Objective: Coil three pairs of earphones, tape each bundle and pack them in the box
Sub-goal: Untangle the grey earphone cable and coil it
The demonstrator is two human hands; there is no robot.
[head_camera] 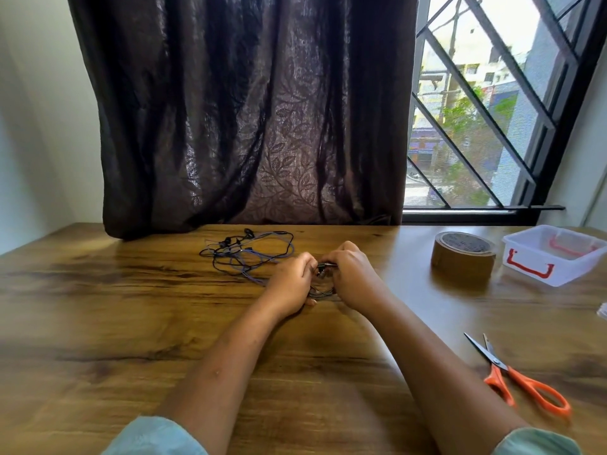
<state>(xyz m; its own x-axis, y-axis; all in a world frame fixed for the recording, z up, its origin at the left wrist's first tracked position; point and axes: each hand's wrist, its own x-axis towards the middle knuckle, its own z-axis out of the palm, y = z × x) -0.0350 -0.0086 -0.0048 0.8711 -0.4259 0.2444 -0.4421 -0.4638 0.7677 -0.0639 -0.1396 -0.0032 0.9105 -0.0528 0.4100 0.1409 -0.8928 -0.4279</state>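
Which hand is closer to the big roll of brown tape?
The right hand. The tape roll sits off to its right, apart; the left hand is farther, beyond the right hand.

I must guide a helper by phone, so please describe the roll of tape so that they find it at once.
Below the window on the right, the wooden table carries a clear plastic box with red handles. The tape roll lies flat just left of that box. It is the only brown, round thing; the scissors nearer the person have orange handles.
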